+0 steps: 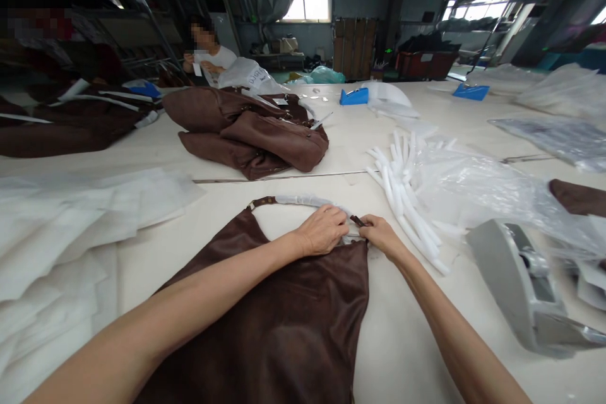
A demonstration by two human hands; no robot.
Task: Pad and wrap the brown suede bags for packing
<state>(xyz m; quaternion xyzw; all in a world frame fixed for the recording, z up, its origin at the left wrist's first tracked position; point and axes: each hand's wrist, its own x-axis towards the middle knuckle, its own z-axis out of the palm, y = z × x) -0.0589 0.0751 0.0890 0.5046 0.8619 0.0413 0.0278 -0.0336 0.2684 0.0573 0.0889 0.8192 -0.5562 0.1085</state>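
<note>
A dark brown bag (284, 315) lies flat on the white table (402, 328), its handle arching away from me. White padding (298, 200) is wrapped along that handle. My left hand (324, 230) is closed around the wrapped handle near its right part; the fingertips are partly hidden. At the bag's top right corner, my right hand (376, 233) pinches the brown end of the strap (357, 221).
Several brown bags (255, 132) are piled ahead. White foam strips (402, 196) and clear plastic (483, 189) lie to the right, beside a grey tape dispenser (521, 284). White sheets (61, 252) are stacked left. A person (213, 57) stands beyond the table.
</note>
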